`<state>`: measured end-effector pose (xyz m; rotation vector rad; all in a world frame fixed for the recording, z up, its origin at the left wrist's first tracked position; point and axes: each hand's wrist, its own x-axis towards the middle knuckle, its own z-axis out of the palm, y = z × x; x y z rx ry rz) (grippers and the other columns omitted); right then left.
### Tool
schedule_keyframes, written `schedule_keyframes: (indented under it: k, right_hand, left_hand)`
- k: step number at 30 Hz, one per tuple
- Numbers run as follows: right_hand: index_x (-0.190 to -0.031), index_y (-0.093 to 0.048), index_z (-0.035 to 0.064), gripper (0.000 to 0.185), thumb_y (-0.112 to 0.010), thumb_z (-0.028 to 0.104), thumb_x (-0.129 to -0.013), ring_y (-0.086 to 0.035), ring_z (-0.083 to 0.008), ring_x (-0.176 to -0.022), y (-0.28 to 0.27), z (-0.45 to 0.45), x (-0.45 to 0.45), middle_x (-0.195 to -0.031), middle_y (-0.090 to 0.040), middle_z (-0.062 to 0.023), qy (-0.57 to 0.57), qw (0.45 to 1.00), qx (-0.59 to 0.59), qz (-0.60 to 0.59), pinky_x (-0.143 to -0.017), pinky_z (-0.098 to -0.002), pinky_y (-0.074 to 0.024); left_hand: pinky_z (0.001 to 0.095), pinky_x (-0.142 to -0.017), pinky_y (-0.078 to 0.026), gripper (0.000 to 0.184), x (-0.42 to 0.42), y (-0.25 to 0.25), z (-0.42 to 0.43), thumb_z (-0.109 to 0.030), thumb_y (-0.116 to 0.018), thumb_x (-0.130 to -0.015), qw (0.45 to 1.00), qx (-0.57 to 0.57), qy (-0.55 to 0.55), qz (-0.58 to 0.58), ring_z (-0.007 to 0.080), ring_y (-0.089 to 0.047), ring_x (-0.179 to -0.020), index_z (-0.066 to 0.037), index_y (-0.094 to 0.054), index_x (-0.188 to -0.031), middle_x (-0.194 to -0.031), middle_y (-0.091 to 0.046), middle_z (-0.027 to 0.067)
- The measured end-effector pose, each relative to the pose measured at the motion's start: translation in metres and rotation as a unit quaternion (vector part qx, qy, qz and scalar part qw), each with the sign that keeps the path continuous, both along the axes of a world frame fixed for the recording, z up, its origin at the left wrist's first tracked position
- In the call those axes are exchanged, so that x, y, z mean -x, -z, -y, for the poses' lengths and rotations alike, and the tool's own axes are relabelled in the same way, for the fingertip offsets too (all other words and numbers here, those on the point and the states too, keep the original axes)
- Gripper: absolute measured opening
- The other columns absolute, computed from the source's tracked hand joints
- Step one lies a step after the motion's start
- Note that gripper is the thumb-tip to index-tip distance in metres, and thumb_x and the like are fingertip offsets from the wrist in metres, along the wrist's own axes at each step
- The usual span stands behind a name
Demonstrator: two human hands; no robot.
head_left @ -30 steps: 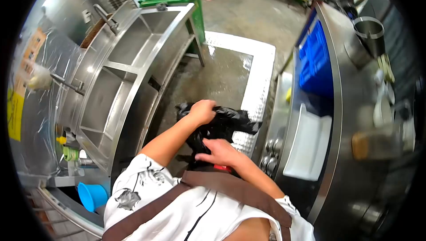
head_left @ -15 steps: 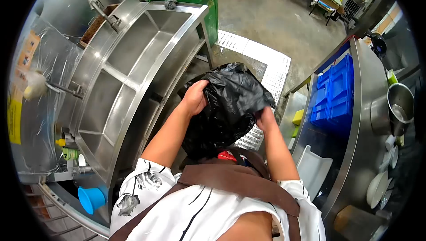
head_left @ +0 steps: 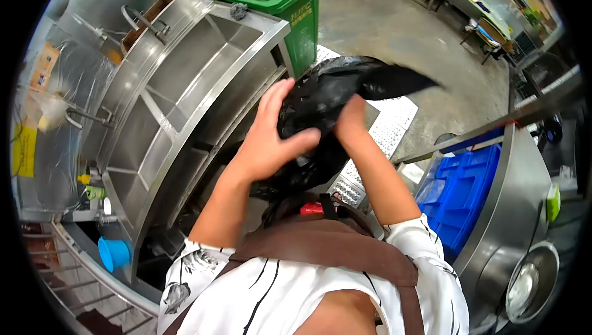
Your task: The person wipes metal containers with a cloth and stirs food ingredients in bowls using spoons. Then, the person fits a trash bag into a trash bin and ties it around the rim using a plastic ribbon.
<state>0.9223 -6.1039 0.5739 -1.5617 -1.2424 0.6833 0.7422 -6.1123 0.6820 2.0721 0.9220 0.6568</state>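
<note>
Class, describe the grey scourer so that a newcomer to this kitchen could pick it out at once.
Start with the big stainless-steel sink on the left and look to its far edge, where the open green bin stands. On that edge sits the grey scourer: a small, fuzzy clump, dull and rough against smooth metal and bright green plastic.

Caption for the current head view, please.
Left hand, open, and right hand at a black plastic bag beside steel sinks.

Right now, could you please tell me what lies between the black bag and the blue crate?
In the head view, the right forearm and part of the white textured floor strip lie between the black bag and the blue crate.
</note>
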Motion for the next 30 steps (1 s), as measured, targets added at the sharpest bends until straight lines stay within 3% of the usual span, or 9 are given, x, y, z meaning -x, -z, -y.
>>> schedule_keyframes:
  k: [3, 5, 6, 10, 13, 15, 20, 23, 30]
  right_hand:
    - [-0.107, -0.054, 0.0026, 0.027, -0.045, 0.012, -0.084, -0.059, -0.0380, -0.087, 0.013, -0.010, 0.033, -0.093, -0.061, -0.0197, -0.039, 0.983, -0.137, 0.119, -0.075, -0.0418, -0.0472]
    - [-0.124, -0.045, 0.0052, 0.043, -0.045, 0.008, -0.081, -0.061, -0.0362, -0.080, 0.014, -0.013, 0.032, -0.094, -0.062, -0.0169, -0.134, 0.964, 0.016, 0.230, -0.069, -0.0448, -0.0478]
    - [-0.127, -0.042, 0.0070, 0.047, -0.046, 0.006, -0.080, -0.061, -0.0357, -0.080, 0.014, -0.011, 0.024, -0.094, -0.062, -0.0169, -0.156, 0.957, 0.000, 0.246, -0.069, -0.0452, -0.0477]
    - [-0.130, -0.040, 0.0111, 0.054, -0.051, 0.005, -0.077, -0.061, -0.0353, -0.081, 0.053, -0.001, -0.027, -0.094, -0.062, -0.0190, -0.115, 0.964, 0.034, 0.237, -0.069, -0.0424, -0.0484]
    - [-0.115, -0.056, 0.0073, 0.036, -0.057, 0.012, -0.078, -0.061, -0.0355, -0.084, 0.111, -0.003, -0.087, -0.093, -0.063, -0.0186, -0.053, 0.978, 0.161, 0.117, -0.074, -0.0410, -0.0485]
    - [-0.097, -0.064, 0.0023, 0.020, -0.060, 0.015, -0.082, -0.060, -0.0162, -0.077, 0.138, -0.005, -0.136, -0.082, -0.065, -0.0090, 0.032, 0.986, 0.151, -0.066, -0.072, -0.0279, -0.0478]
    - [-0.104, -0.061, 0.0007, 0.022, -0.058, 0.010, -0.084, -0.059, -0.0147, -0.083, 0.154, -0.026, -0.222, -0.089, -0.064, -0.0057, 0.168, 0.939, 0.211, -0.213, -0.076, -0.0267, -0.0462]
    - [-0.113, -0.056, -0.0011, 0.031, -0.058, 0.011, -0.085, -0.055, -0.0172, -0.103, 0.106, -0.072, -0.205, -0.112, -0.059, -0.0091, 0.027, 0.993, 0.078, -0.082, -0.088, -0.0301, -0.0426]
    - [-0.136, -0.035, 0.0056, 0.063, -0.061, 0.029, -0.084, -0.038, -0.0217, -0.126, 0.005, -0.245, -0.146, -0.136, -0.041, -0.0135, -0.266, 0.958, -0.025, -0.099, -0.101, -0.0342, -0.0330]
  left_hand:
    - [0.0355, -0.096, -0.037, 0.083, -0.029, 0.039, -0.050, -0.042, -0.074, -0.066, 0.989, -0.011, -0.138, -0.045, 0.0302, -0.047, -0.115, 0.004, -0.041, -0.126, -0.124, -0.047, 0.0226]
    - [0.0304, -0.070, -0.047, 0.033, -0.037, 0.040, -0.078, -0.018, -0.065, -0.072, 0.975, 0.095, -0.195, -0.051, 0.0240, -0.062, -0.075, 0.001, -0.062, -0.098, -0.081, -0.065, 0.0170]
    - [0.0279, -0.061, -0.046, 0.023, -0.029, 0.069, -0.101, -0.009, -0.057, -0.074, 0.974, -0.010, -0.226, 0.008, 0.0180, -0.060, -0.065, 0.000, -0.064, -0.094, -0.072, -0.064, 0.0120]
    - [0.0337, -0.066, -0.051, 0.019, 0.021, 0.085, -0.181, -0.001, -0.046, -0.081, 0.780, 0.316, -0.358, 0.405, 0.0243, -0.061, -0.073, 0.004, -0.057, -0.097, -0.088, -0.062, 0.0146]
    - [0.0409, -0.080, -0.050, 0.023, 0.064, 0.081, -0.231, -0.011, -0.041, -0.088, 0.680, 0.343, -0.345, 0.549, 0.0320, -0.060, -0.089, 0.003, -0.055, -0.100, -0.099, -0.061, 0.0180]
    - [0.0444, -0.088, -0.045, 0.028, 0.071, 0.079, -0.250, -0.015, -0.040, -0.088, 0.683, 0.334, -0.333, 0.557, 0.0325, -0.057, -0.096, 0.002, -0.054, -0.104, -0.105, -0.060, 0.0179]
    - [0.0478, -0.100, -0.034, 0.039, 0.033, 0.037, -0.281, -0.022, -0.036, -0.089, 0.677, 0.354, -0.357, 0.537, 0.0338, -0.051, -0.109, 0.003, -0.051, -0.115, -0.118, -0.055, 0.0177]
    - [0.0472, -0.102, -0.032, 0.043, -0.004, 0.035, -0.306, -0.024, -0.033, -0.090, 0.711, 0.404, -0.281, 0.502, 0.0342, -0.048, -0.113, 0.004, -0.047, -0.120, -0.122, -0.052, 0.0183]
    - [0.0445, -0.100, -0.034, 0.043, -0.110, -0.004, -0.345, -0.024, -0.030, -0.091, 0.793, 0.410, -0.097, 0.439, 0.0317, -0.050, -0.110, 0.004, -0.045, -0.120, -0.118, -0.053, 0.0180]
